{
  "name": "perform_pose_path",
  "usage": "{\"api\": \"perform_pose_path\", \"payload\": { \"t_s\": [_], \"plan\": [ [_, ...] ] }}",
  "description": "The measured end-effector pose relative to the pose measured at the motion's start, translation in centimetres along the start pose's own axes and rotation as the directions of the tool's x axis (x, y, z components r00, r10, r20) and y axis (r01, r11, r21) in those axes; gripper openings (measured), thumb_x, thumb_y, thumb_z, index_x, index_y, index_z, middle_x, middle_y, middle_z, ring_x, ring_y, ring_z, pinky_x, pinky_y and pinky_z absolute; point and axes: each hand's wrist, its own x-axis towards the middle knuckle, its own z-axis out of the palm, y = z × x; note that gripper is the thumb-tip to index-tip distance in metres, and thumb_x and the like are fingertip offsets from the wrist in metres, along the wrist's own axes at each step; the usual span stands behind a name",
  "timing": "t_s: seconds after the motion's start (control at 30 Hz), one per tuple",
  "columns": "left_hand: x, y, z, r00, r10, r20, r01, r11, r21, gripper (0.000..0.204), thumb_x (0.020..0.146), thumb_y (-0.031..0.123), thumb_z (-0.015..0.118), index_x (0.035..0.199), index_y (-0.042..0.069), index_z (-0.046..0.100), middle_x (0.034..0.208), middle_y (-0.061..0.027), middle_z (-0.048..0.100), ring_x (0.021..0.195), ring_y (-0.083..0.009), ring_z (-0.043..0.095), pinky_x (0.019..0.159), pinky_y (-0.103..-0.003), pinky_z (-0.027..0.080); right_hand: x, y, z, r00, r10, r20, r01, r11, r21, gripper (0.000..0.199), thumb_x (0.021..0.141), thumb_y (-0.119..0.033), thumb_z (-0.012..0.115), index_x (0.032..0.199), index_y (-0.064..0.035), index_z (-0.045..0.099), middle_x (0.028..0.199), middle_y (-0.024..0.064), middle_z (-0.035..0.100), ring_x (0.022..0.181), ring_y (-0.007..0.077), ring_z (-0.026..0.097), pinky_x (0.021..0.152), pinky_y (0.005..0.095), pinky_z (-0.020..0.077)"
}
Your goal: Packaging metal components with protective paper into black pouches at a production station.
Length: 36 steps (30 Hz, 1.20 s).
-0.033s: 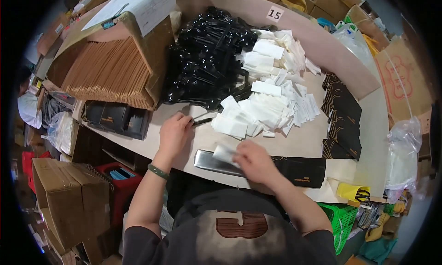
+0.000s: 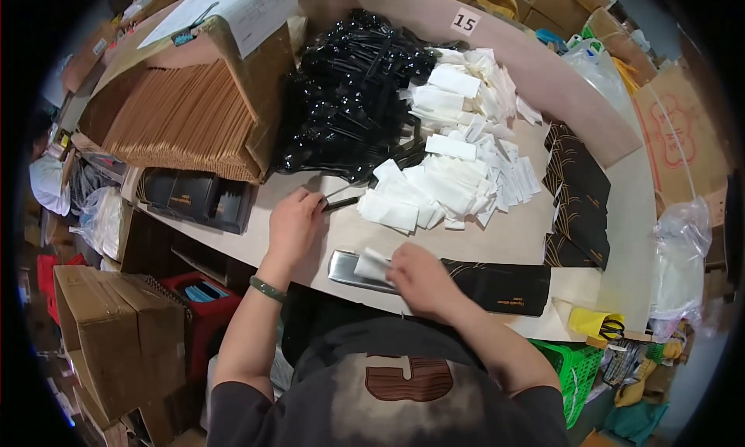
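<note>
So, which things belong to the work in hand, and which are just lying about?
Apparently in the work:
black utensil in the left hand
white packet in the right hand
silver strip
black sleeve
white packet pile
black cutlery heap

Seemingly just lying about:
green basket
cardboard box at lower left
plastic bag at right

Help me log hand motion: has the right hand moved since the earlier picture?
Yes: the right hand has moved slightly left, judged against the white pile, which lies where it did.
</note>
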Motion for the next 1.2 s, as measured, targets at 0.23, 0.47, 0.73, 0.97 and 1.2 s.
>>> {"api": "perform_pose_path", "payload": {
  "t_s": [0.23,0.47,0.73,0.97,1.2],
  "plan": [
    [-3.6,3.0,-1.9,0.969,-0.244,0.048,0.243,0.890,-0.386,0.013,0.096,0.013,0.061,0.106,0.005,0.065,0.085,-0.0131,0.062,0.077,-0.0339,0.062,0.068,-0.040,0.050,-0.9,-0.8,-0.9,0.999,-0.033,0.014,0.035,0.978,-0.205,0.015,0.083,-0.016,0.072,0.084,-0.0030,0.065,0.094,0.0136,0.058,0.095,0.0335,0.058,0.081,0.0434,0.0486],
    [-4.7,5.6,-2.0,0.963,0.246,0.105,-0.206,0.932,-0.297,0.015,0.079,0.009,0.067,0.093,0.009,0.062,0.086,-0.0096,0.061,0.085,-0.0329,0.060,0.076,-0.041,0.046,-1.9,-1.5,-3.0,0.998,0.058,-0.008,-0.056,0.907,-0.418,0.025,0.080,-0.022,0.075,0.093,-0.0037,0.063,0.093,0.0136,0.058,0.092,0.0338,0.058,0.079,0.0447,0.0473],
    [-0.9,5.4,2.4,0.823,0.534,0.194,-0.485,0.839,-0.248,0.008,0.074,0.014,0.068,0.079,0.009,0.063,0.078,-0.0120,0.061,0.077,-0.0340,0.063,0.065,-0.045,0.050,-5.0,4.8,1.7,0.903,-0.424,0.065,0.394,0.759,-0.519,0.043,0.089,-0.023,0.070,0.128,-0.0059,0.062,0.133,0.0121,0.062,0.127,0.0255,0.058,0.105,0.0485,0.0433],
    [8.4,-6.6,-15.0,0.965,-0.148,-0.218,0.232,0.870,0.436,0.014,0.081,0.021,0.073,0.074,0.010,0.066,0.069,-0.0116,0.062,0.068,-0.0319,0.064,0.062,-0.044,0.054,-5.3,6.5,2.3,0.827,-0.555,0.089,0.535,0.727,-0.430,0.044,0.089,-0.023,0.069,0.130,-0.0104,0.062,0.134,0.0124,0.060,0.126,0.0264,0.057,0.106,0.0510,0.0420],
    [12.0,-8.5,-9.2,0.957,-0.280,-0.073,0.286,0.873,0.395,0.017,0.082,0.018,0.067,0.083,0.004,0.076,0.086,-0.0181,0.073,0.082,-0.0340,0.073,0.069,-0.044,0.059,-6.5,5.5,0.2,0.909,-0.410,0.067,0.384,0.767,-0.514,0.052,0.085,-0.038,0.068,0.130,-0.0105,0.065,0.140,0.0329,0.049,0.131,0.0515,0.045,0.107,0.0656,0.0329]
  ]
}}
